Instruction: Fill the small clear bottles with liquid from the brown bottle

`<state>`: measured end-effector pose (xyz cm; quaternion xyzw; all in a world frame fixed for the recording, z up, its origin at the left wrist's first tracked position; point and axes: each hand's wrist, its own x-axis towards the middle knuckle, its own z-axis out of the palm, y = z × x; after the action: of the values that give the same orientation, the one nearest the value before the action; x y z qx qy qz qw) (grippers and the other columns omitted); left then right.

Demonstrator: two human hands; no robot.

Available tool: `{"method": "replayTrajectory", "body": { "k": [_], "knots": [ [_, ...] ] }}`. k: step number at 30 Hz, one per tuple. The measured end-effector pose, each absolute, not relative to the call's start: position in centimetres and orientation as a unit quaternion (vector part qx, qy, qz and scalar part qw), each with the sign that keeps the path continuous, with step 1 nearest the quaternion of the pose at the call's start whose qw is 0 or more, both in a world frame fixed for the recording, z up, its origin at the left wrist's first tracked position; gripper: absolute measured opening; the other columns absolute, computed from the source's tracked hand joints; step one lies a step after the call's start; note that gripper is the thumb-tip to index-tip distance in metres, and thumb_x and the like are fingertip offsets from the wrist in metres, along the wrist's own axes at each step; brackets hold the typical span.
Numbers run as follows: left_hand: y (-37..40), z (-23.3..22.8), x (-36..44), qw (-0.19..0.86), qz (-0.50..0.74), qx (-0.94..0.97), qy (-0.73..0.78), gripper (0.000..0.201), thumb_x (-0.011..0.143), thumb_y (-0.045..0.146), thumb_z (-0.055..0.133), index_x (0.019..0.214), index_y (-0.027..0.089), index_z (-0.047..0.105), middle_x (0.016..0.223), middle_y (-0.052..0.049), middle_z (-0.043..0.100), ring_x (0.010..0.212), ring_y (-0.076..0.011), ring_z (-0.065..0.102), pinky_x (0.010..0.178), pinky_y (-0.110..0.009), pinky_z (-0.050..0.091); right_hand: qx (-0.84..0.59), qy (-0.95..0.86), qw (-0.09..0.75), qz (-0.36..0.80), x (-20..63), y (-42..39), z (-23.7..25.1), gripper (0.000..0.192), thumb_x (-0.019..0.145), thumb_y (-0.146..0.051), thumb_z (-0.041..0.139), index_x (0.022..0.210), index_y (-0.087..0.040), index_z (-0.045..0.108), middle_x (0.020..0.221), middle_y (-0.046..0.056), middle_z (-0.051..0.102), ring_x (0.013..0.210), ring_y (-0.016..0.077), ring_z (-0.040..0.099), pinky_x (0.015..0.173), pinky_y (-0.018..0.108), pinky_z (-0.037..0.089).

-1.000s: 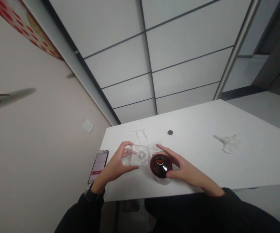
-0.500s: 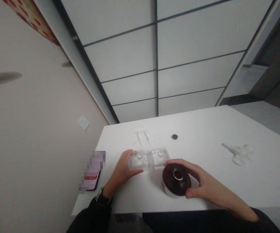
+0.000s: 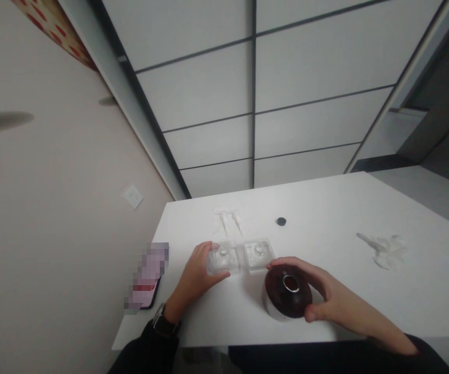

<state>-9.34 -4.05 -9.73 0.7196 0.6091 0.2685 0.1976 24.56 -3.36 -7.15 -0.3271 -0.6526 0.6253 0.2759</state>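
Observation:
My left hand (image 3: 196, 275) grips the left end of a clear plastic two-cell tray (image 3: 241, 255) that lies flat on the white table (image 3: 326, 249). My right hand (image 3: 328, 296) wraps around a dark brown bottle (image 3: 287, 292) seen from above, its open round mouth facing up. The bottle stands on the table just right of and nearer than the tray, apart from it.
A phone (image 3: 146, 278) lies at the table's left edge. Clear plastic wrappers (image 3: 227, 220) lie beyond the tray, a small black cap (image 3: 281, 221) sits further back, and crumpled clear plastic (image 3: 382, 245) lies at the right. A wall with a socket (image 3: 133, 197) stands to the left.
The tray, held folded and lifted a second ago, now lies opened flat on the table. The bottle has shifted slightly right and nearer to me with my right hand.

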Motion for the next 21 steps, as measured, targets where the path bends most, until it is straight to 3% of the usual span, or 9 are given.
{"method": "replayTrajectory", "body": {
  "k": [4,7,10,13,17,21],
  "knots": [
    [-4.3,-9.5,-11.4,0.194,0.256,0.705,0.633,0.066,0.077,0.039,0.081,0.134,0.019,0.056,0.142,-0.018,0.06,0.14,-0.0392,0.053,0.121,-0.062,0.038,-0.316,-0.659,0.274,0.626,24.9,-3.1,-7.0,0.092,0.062,-0.075,0.085,0.138,-0.029,0.064,0.143,0.013,0.062,0.136,0.0407,0.055,0.121,0.058,0.037],
    [-5.2,-8.4,-11.5,0.158,0.278,0.708,0.63,0.079,0.082,0.043,0.079,0.148,0.019,0.044,0.156,-0.02,0.049,0.148,-0.0393,0.045,0.124,-0.062,0.034,-0.301,-0.657,0.295,0.625,25.1,-2.9,-7.1,0.089,0.062,-0.074,0.086,0.136,-0.029,0.064,0.14,0.012,0.064,0.134,0.0388,0.057,0.12,0.057,0.037],
    [-6.8,-7.0,-8.8,0.092,0.321,0.718,0.611,0.068,0.096,0.039,0.066,0.153,0.023,0.035,0.158,-0.018,0.046,0.151,-0.0358,0.042,0.126,-0.063,0.031,-0.29,-0.658,0.298,0.628,25.5,-2.5,-7.2,0.087,0.063,-0.073,0.086,0.134,-0.029,0.065,0.139,0.012,0.064,0.133,0.038,0.058,0.119,0.057,0.038],
    [-7.9,-6.0,-4.4,0.135,0.318,0.775,0.529,0.072,0.097,0.034,0.065,0.158,0.027,0.027,0.162,-0.016,0.042,0.153,-0.0342,0.039,0.127,-0.059,0.034,-0.29,-0.664,0.287,0.627,26.2,-2.2,-7.1,0.086,0.065,-0.071,0.086,0.135,-0.028,0.064,0.139,0.012,0.064,0.133,0.0373,0.058,0.119,0.057,0.038],
    [-7.0,-6.3,0.5,0.204,0.34,0.77,0.501,0.09,0.095,0.033,0.068,0.164,0.028,0.011,0.171,-0.016,0.024,0.161,-0.034,0.023,0.131,-0.056,0.027,-0.299,-0.662,0.306,0.616,27.3,-2.1,-7.1,0.086,0.065,-0.073,0.085,0.136,-0.027,0.063,0.14,0.013,0.064,0.134,0.0376,0.058,0.119,0.057,0.039],
    [-5.2,-8.2,2.2,0.249,0.381,0.724,0.519,0.095,0.09,0.026,0.071,0.163,0.027,0.011,0.172,-0.016,0.018,0.162,-0.035,0.017,0.133,-0.057,0.017,-0.314,-0.658,0.33,0.6,28.6,-2.0,-7.2,0.082,0.07,-0.072,0.082,0.136,-0.026,0.063,0.143,0.014,0.062,0.136,0.037,0.057,0.119,0.055,0.039]
  ]
}}
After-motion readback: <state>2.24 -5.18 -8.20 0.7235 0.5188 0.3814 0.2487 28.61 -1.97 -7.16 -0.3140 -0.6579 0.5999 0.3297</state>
